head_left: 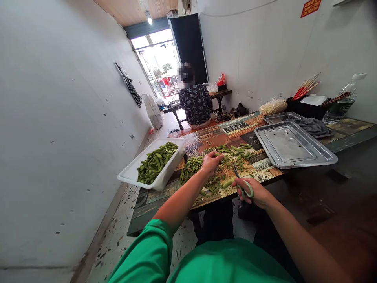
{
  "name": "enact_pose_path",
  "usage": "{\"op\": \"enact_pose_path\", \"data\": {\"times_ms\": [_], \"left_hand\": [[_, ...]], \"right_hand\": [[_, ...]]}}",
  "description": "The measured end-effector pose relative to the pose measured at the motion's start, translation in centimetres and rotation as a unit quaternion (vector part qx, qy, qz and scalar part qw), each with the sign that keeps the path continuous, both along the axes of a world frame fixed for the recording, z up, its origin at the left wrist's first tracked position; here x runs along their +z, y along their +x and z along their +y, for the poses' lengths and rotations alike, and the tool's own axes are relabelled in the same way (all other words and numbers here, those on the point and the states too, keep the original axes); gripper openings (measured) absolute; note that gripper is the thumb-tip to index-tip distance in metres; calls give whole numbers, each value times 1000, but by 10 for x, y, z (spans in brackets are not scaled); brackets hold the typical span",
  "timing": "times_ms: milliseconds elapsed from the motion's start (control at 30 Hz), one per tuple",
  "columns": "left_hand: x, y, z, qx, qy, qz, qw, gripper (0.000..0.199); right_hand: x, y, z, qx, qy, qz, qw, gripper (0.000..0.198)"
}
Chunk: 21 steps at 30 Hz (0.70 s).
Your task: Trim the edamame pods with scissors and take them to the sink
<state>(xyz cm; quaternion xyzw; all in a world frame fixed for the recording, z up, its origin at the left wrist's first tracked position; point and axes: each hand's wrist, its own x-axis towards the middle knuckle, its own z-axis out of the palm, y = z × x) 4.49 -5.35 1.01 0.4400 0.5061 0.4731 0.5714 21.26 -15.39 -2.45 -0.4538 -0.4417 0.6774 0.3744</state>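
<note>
Between the fingertips of my left hand (211, 162) is a green edamame pod (220, 156), held just above the table. My right hand (253, 192) grips a pair of scissors (246, 189) by pale green handles, with the blades pointing up and away toward the left hand. Trimmed bits and loose pods (191, 167) lie in a heap around and beneath the left hand. A few whole pods (237, 149) rest farther back on the table. To the left, a white plastic tub (173, 165) holds many edamame pods (157, 163).
A metal tray (294, 147) lies on the patterned table (210, 137) at the right. Behind it are a grey cloth (313, 126), a black box (304, 108) of sticks and a plastic bottle (340, 106). A person (194, 100) sits beyond the table, facing away.
</note>
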Motion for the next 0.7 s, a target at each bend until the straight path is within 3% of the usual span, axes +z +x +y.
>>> {"op": "enact_pose_path", "data": {"times_ms": [67, 167, 400, 567, 700], "left_hand": [[1, 1, 1, 9, 0, 8, 1000, 15], [2, 0, -1, -29, -10, 27, 999, 18], [-1, -1, -12, -80, 15, 34, 996, 21], [1, 2, -19, -111, 15, 23, 993, 22], [1, 1, -21, -125, -29, 2, 992, 29]], "right_hand": [[0, -5, 4, 5, -13, 7, 1000, 54], [1, -10, 12, 5, -27, 22, 999, 52], [3, -11, 24, -60, -34, 42, 997, 51], [-5, -13, 31, -56, 4, -2, 998, 53], [-9, -17, 30, -82, 44, -48, 995, 55]]}}
